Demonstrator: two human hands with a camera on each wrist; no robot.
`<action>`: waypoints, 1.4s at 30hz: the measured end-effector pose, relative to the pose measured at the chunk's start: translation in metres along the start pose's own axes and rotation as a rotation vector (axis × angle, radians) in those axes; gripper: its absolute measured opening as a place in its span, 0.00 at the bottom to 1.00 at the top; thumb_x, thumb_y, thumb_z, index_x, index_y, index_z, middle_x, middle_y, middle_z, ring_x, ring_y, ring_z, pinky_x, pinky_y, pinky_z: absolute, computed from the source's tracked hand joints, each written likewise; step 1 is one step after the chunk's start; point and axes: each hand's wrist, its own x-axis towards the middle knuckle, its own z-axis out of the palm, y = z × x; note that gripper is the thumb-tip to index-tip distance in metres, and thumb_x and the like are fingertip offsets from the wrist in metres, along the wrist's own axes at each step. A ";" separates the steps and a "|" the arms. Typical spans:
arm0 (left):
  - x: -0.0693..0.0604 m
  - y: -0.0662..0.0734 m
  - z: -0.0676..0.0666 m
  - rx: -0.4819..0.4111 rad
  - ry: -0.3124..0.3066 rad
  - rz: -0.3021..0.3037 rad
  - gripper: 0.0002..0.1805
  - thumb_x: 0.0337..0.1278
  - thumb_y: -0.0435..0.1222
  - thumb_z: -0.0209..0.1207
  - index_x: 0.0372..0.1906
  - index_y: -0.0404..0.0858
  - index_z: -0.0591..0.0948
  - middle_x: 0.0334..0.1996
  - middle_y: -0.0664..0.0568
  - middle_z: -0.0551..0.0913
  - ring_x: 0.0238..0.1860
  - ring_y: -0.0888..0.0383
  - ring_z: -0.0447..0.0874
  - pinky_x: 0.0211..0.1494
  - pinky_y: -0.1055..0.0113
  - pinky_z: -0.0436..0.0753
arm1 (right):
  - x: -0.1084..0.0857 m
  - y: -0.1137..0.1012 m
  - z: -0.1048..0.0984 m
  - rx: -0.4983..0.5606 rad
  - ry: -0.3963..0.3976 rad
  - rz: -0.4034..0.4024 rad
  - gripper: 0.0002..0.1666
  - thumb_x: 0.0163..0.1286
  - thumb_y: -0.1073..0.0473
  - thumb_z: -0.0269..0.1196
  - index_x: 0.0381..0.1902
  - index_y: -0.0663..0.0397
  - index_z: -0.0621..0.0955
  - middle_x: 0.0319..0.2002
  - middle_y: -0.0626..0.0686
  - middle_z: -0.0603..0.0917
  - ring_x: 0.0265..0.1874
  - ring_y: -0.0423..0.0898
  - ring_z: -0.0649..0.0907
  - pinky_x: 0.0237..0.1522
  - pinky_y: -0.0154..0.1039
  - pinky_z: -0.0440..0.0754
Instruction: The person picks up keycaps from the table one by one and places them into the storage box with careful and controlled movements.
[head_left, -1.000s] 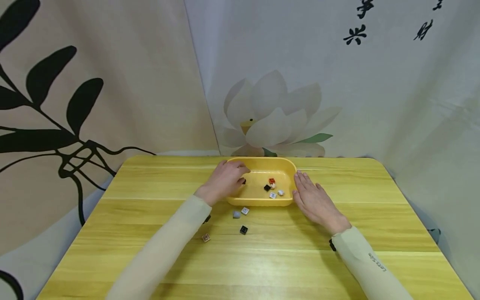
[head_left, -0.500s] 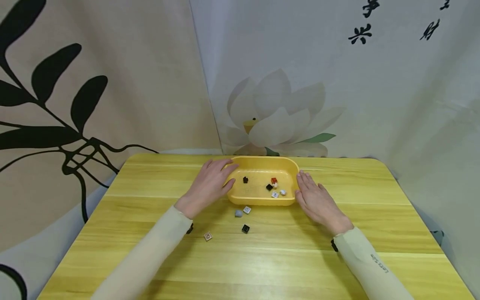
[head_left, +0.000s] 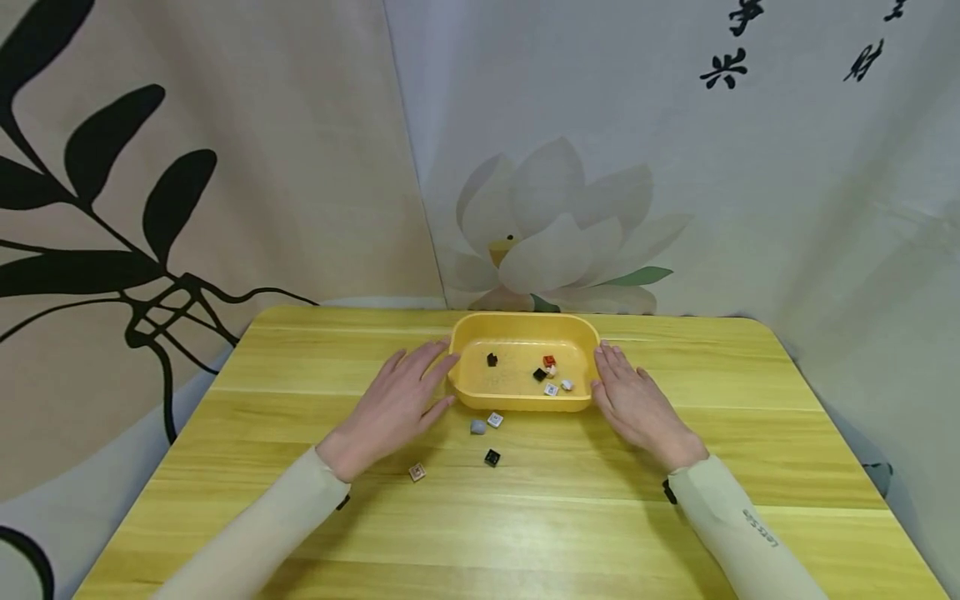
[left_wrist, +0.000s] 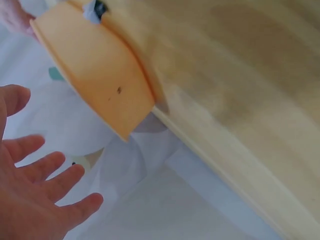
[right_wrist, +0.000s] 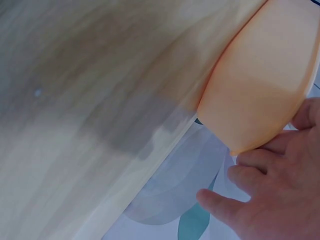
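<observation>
The left hand (head_left: pixel 390 407) and right hand (head_left: pixel 637 408) are flanking a yellow, rounded plastic tray (head_left: pixel 517 403), seemingly steadying it.
Small coloured blocks (head_left: pixel 549 361) are lying inside; a small black block (head_left: pixel 492 457) and others are lying before it on the wood-grain table (head_left: pixel 570 517). The right fingers are touching its end, straight; the left ones are staying released, contact unclear. Probably pinching a loose block is needed next.

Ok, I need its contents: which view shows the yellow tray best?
The head view: nearly the whole yellow tray, pieces inside visible. The left wrist view shows only part; the right wrist view, part against the right hand.
</observation>
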 end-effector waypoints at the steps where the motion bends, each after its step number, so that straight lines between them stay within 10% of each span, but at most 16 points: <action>1: -0.004 0.001 0.000 0.003 -0.004 0.005 0.35 0.73 0.47 0.61 0.76 0.36 0.68 0.75 0.38 0.68 0.73 0.41 0.68 0.73 0.37 0.67 | 0.000 0.000 0.000 -0.001 0.000 -0.001 0.36 0.87 0.50 0.39 0.79 0.72 0.55 0.81 0.67 0.52 0.80 0.64 0.54 0.72 0.69 0.59; 23: -0.059 0.009 0.013 -0.006 -0.220 0.149 0.39 0.67 0.57 0.63 0.76 0.42 0.70 0.79 0.42 0.61 0.74 0.43 0.69 0.68 0.35 0.72 | -0.001 -0.001 0.000 -0.002 0.015 -0.002 0.36 0.87 0.49 0.39 0.79 0.73 0.56 0.80 0.67 0.54 0.79 0.64 0.56 0.72 0.69 0.60; 42: -0.070 0.012 0.018 0.023 -0.280 0.267 0.14 0.64 0.42 0.70 0.52 0.45 0.87 0.53 0.51 0.84 0.50 0.53 0.85 0.59 0.53 0.83 | -0.001 -0.002 -0.001 0.001 0.007 0.006 0.36 0.86 0.52 0.42 0.79 0.72 0.55 0.81 0.67 0.53 0.79 0.64 0.55 0.72 0.69 0.60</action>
